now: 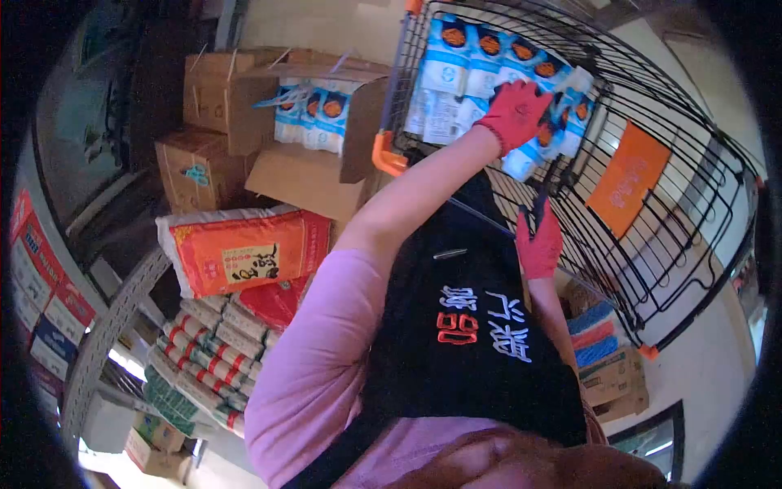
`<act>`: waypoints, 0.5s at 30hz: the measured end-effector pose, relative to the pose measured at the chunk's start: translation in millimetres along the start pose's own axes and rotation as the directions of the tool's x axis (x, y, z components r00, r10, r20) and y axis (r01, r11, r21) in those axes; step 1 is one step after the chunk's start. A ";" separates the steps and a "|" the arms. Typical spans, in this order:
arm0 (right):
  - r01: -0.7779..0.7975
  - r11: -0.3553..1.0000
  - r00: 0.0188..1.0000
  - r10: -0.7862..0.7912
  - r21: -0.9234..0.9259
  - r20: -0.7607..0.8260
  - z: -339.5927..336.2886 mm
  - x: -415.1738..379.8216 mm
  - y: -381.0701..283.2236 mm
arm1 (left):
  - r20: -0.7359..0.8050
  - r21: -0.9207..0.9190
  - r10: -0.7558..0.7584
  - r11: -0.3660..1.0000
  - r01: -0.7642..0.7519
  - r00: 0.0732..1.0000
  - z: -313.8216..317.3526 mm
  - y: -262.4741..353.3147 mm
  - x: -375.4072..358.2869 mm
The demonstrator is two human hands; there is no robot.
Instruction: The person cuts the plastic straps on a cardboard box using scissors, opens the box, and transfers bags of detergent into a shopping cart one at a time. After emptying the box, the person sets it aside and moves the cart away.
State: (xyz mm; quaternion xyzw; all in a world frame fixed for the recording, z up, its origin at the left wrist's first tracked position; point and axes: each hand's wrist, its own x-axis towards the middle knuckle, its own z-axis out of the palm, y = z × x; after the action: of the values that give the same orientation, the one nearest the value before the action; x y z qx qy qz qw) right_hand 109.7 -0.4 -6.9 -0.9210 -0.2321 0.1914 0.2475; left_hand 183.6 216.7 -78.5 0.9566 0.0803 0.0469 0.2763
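My left hand (517, 114), in a red glove with dark fingertips, reaches into the black wire shopping cart (676, 236). Its fingers are bent round one of the blue-and-white packs (554, 134) at the right end of the group; part of that pack is hidden behind the glove. Several similar packs (446, 73), printed with a picture of brown food, stand in rows beside it. My right hand (539, 243), gloved the same way, is lower, at the near side of the cart below the packs. Its thumb and fingers are apart, with nothing visible between them.
An open cardboard box (305, 175) with more blue-and-white packs stands left of the cart, beside closed cartons (195, 167). Nearer are an orange-red sack (244, 253) and stacked red-banded bundles (212, 350). An orange sign (629, 179) hangs on the cart; cartons (611, 379) stand at right.
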 end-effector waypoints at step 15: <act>0.134 0.840 0.988 -0.156 0.526 -0.003 153.6 146.1 -197.0 | -0.175 -0.723 -0.983 0.172 0.669 0.064 -123.6 -376.6 -303.8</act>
State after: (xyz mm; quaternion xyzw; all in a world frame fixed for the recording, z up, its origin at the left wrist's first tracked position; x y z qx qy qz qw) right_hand 91.9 283.9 -57.8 -0.7942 -0.2450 0.2466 0.4984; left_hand -179.6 540.8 -190.0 0.5312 0.7085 0.2032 0.4179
